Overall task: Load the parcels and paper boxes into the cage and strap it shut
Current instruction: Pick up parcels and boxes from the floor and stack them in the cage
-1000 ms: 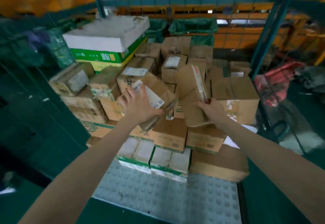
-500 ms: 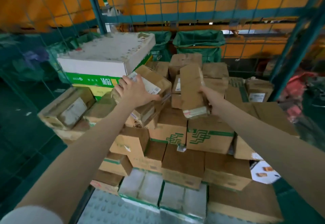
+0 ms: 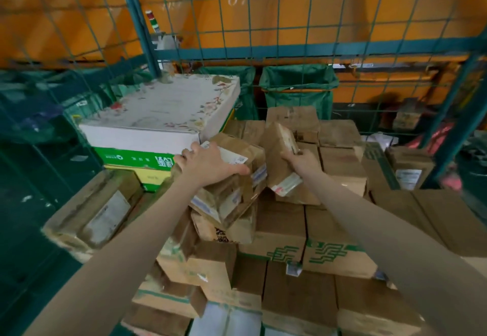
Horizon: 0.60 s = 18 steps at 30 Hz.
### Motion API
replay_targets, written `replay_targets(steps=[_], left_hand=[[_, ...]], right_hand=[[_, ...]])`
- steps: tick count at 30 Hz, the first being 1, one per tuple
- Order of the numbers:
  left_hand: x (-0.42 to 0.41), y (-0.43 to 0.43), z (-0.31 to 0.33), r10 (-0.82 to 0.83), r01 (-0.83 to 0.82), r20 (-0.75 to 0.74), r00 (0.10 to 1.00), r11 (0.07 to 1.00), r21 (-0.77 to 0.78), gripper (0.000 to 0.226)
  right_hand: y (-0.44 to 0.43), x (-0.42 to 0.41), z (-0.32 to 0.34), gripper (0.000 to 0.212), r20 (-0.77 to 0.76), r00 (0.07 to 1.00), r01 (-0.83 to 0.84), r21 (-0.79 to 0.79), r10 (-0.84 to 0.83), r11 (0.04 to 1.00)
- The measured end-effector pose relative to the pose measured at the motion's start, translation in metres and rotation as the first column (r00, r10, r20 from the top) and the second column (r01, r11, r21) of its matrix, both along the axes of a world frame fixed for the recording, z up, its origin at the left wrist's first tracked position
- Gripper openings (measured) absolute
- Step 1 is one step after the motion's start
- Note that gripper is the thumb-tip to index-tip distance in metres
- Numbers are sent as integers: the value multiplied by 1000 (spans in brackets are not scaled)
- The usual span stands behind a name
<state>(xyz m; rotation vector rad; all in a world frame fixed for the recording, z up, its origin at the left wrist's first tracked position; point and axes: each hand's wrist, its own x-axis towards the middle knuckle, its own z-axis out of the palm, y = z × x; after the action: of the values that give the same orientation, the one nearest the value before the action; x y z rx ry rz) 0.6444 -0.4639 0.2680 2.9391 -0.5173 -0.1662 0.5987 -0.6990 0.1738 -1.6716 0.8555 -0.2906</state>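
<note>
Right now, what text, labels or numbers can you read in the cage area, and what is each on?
"07": faint, on the orange wall at the back.
White print on the green box: blurred, unreadable.
Label on the flat parcel that the left hand grips: too blurred.
Label on the upright parcel that the right hand holds: too blurred.
Green emblem on the lower cartons: no words.

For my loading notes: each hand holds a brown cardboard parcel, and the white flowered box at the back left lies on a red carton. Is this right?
Not quite: the head view shows the white flowered box lying on a green carton, not a red one. The rest stands: the left hand holds the labelled brown parcel, the right hand the tilted brown parcel.
</note>
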Motion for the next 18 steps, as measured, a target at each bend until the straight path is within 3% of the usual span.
replay_targets(steps=[2,6,9,13,18], left_hand=[[-3,1,6,-10,11,56,998,1000,-5,115],[-15,-2,22,-6,8,124,992,1000,-16,114],[-28,-9,33,-7,12,171,985,1000,-28,115],[-52,-30,53,-40,58,287,957,997,-52,112],[-81,-79,70,-146,176,361,921,983,-51,118]], right_hand=[[3,1,8,81,6,1000,-9,20,9,1000],[18,-8,19,38,96,992,-98,215,78,972],[17,-23,16,36,166,972,-209,283,166,936],[4,-51,23,38,163,967,-238,296,197,925],[-20,-96,48,33,370,927,-231,436,61,870]])
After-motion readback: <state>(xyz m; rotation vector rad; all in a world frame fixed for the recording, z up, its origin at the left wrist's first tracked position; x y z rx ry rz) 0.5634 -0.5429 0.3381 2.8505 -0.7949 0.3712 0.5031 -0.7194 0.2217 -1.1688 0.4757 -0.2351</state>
